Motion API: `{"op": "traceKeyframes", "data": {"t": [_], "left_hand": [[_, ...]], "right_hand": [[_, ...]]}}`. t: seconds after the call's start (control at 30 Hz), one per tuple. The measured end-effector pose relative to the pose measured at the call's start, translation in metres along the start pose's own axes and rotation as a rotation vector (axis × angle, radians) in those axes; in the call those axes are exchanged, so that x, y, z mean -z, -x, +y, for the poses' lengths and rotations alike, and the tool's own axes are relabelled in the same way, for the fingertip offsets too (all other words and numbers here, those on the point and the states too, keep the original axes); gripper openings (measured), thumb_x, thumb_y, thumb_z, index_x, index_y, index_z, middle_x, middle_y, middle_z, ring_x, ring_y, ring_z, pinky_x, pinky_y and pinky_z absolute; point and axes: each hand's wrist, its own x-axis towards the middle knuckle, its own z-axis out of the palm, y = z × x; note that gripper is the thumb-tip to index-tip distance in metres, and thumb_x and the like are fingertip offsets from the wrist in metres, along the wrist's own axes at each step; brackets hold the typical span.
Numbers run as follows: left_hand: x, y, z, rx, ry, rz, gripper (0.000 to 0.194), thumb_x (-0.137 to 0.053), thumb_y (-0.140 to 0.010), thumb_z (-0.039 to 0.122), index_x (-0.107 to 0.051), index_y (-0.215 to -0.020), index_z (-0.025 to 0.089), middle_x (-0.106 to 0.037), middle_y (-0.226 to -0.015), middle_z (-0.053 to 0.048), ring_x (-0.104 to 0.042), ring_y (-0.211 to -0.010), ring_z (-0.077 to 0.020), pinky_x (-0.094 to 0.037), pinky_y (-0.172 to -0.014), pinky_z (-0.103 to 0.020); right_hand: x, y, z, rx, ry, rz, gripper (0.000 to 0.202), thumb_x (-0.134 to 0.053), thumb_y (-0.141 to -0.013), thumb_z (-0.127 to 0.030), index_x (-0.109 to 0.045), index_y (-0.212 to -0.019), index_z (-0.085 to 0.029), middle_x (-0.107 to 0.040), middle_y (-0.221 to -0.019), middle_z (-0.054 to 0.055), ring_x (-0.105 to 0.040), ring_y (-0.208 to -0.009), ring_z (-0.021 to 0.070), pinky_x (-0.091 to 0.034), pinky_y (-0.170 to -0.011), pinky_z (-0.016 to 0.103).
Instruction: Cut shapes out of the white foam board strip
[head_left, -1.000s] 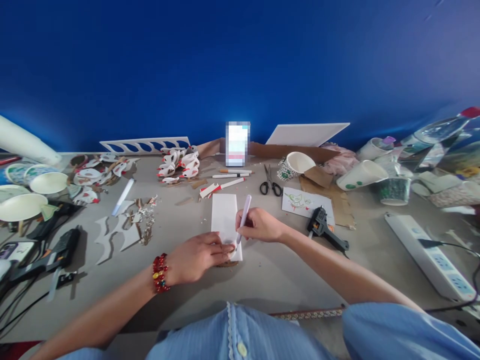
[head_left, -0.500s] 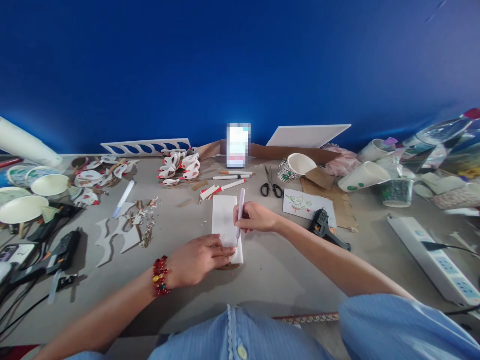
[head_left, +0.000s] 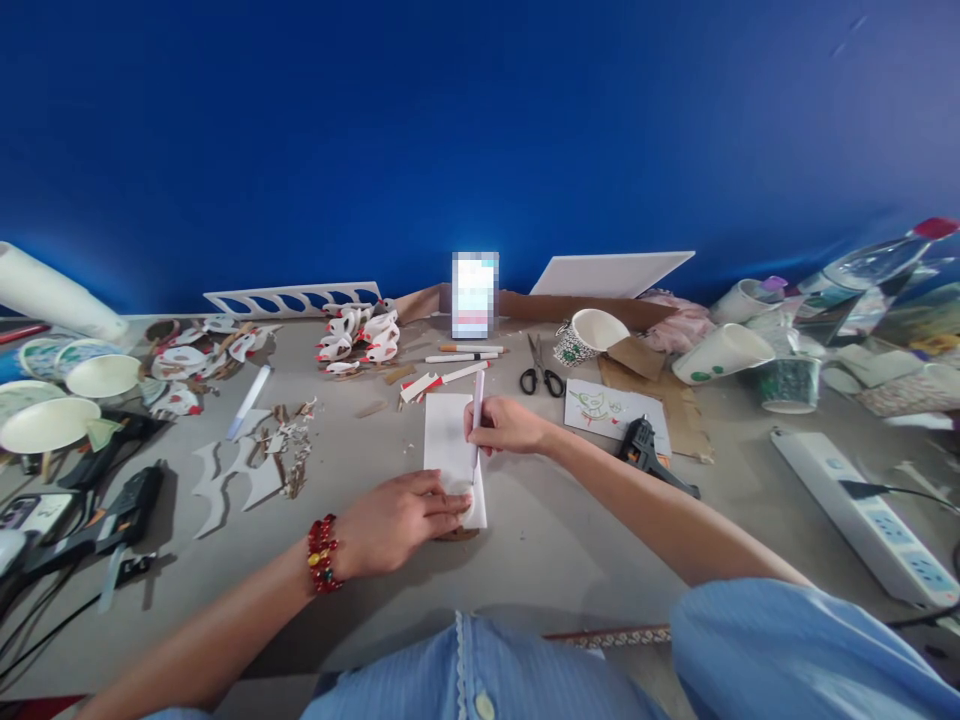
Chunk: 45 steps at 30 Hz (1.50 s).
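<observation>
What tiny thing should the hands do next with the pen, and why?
I'd guess the right hand should carefully guide the pen along the white sheet, past the left hand. The pen's tip is close beside that hand's fingertips, and the left hand rests across the sheet's near end, seeming to steady it.

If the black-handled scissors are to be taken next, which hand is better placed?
Probably the right hand: it is nearer to the scissors, although it holds a pen. The left hand is farther, over the white board.
</observation>
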Motion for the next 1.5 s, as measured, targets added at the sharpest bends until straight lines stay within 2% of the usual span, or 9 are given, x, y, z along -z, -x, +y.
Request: {"op": "traceKeyframes", "data": {"t": [0.2,0.33,0.37,0.43,0.57,0.73,0.93,1.3,1.5], "left_hand": [[0.001,0.000,0.002,0.004,0.024,0.017,0.045,-0.047,-0.088,0.007,-0.058,-0.128,0.024,-0.057,-0.141,0.003,-0.053,-0.121,-0.0197,-0.030,-0.115,-0.037],[0.005,0.000,0.004,0.010,0.021,0.025,0.045,-0.048,-0.087,0.006,-0.059,-0.126,0.026,-0.056,-0.142,0.003,-0.053,-0.115,-0.0204,-0.030,-0.115,-0.039],[0.005,-0.001,0.004,0.009,0.018,0.031,0.044,-0.048,-0.087,0.006,-0.059,-0.125,0.026,-0.057,-0.141,0.003,-0.053,-0.114,-0.0205,-0.030,-0.116,-0.039],[0.007,-0.002,0.005,0.012,0.013,0.043,0.041,-0.049,-0.088,0.007,-0.061,-0.123,0.025,-0.058,-0.140,0.003,-0.053,-0.113,-0.0203,-0.030,-0.116,-0.039],[0.007,-0.005,0.008,0.039,-0.010,0.067,0.034,-0.049,-0.091,0.011,-0.065,-0.116,0.026,-0.063,-0.134,0.002,-0.055,-0.111,-0.0198,-0.031,-0.115,-0.040],[0.004,-0.008,0.011,0.082,-0.048,0.094,0.024,-0.052,-0.092,0.016,-0.068,-0.108,0.025,-0.063,-0.126,-0.003,-0.057,-0.108,-0.0199,-0.031,-0.114,-0.039],[0.005,-0.005,0.014,0.113,-0.003,0.100,0.029,-0.049,-0.092,0.013,-0.067,-0.112,0.023,-0.061,-0.117,-0.007,-0.056,-0.107,-0.0206,-0.045,-0.100,-0.033],[0.009,0.003,0.018,0.322,0.071,0.200,0.023,-0.055,-0.092,0.017,-0.059,-0.114,0.018,-0.059,-0.119,-0.008,-0.053,-0.110,-0.0216,-0.045,-0.101,-0.036],[0.005,0.004,0.016,0.334,0.039,0.185,0.023,-0.063,-0.088,0.021,-0.061,-0.111,0.020,-0.058,-0.117,-0.007,-0.053,-0.109,-0.0233,-0.045,-0.100,-0.038]], "right_hand": [[0.005,0.012,-0.001,0.049,-0.059,0.120,0.003,-0.059,-0.070,-0.015,-0.060,-0.069,-0.017,-0.059,-0.050,-0.005,-0.055,-0.048,0.0100,-0.040,-0.050,0.018],[0.006,0.038,-0.002,0.096,-0.137,0.375,0.009,-0.052,-0.083,-0.027,-0.054,-0.078,-0.018,-0.056,-0.055,-0.004,-0.051,-0.048,0.0097,-0.038,-0.048,0.019],[0.002,0.046,0.000,0.110,-0.195,0.485,0.011,-0.055,-0.083,-0.029,-0.054,-0.080,-0.018,-0.057,-0.055,-0.003,-0.050,-0.048,0.0099,-0.038,-0.047,0.020],[-0.009,0.062,0.007,0.131,-0.249,0.562,0.018,-0.058,-0.086,-0.036,-0.056,-0.083,-0.018,-0.060,-0.060,-0.001,-0.052,-0.050,0.0115,-0.041,-0.048,0.021],[-0.036,0.085,0.027,0.158,-0.053,0.542,0.027,-0.051,-0.095,-0.039,-0.064,-0.110,-0.020,-0.071,-0.084,0.006,-0.064,-0.066,0.0169,-0.052,-0.061,0.027],[-0.044,0.093,0.039,0.230,0.371,0.588,0.026,-0.047,-0.098,-0.033,-0.065,-0.114,-0.026,-0.072,-0.108,0.009,-0.069,-0.097,0.0251,-0.052,-0.086,0.035],[-0.043,0.090,0.036,0.233,0.484,0.554,0.027,-0.044,-0.097,-0.027,-0.061,-0.118,-0.025,-0.073,-0.111,0.010,-0.070,-0.098,0.0263,-0.053,-0.083,0.035],[-0.048,0.086,0.051,0.217,0.526,0.542,0.028,-0.043,-0.096,-0.025,-0.058,-0.120,-0.023,-0.072,-0.111,0.010,-0.071,-0.096,0.0265,-0.053,-0.080,0.034],[-0.049,0.085,0.058,0.239,0.579,0.572,0.029,-0.042,-0.097,-0.023,-0.057,-0.121,-0.023,-0.071,-0.113,0.009,-0.071,-0.096,0.0247,-0.053,-0.080,0.032]]}}
